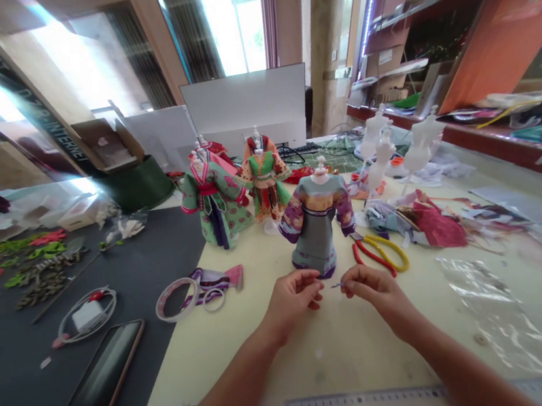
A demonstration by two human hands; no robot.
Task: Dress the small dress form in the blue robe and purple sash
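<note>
A small mannequin in a grey robe with purple patterned sleeves (319, 217) stands upright just beyond both hands. My right hand (367, 286) pinches a tiny purple strip (336, 285), whose end points toward the left hand. My left hand (295, 297) is near the robe's hem, its fingers curled and the thumb close to the fingertips; whatever lies between them, if anything, is too small to make out. A narrow gap separates the two hands. Scissors with red and yellow handles (389, 251) lie right of the robe.
Dressed mannequins (214, 200) stand behind at the left, bare white ones (422, 145) at the back right. Tape rolls (177, 300) and a phone (94, 396) lie left. A ruler (325, 404) runs along the front; a plastic bag (506, 312) and fabric scraps (439, 222) are right.
</note>
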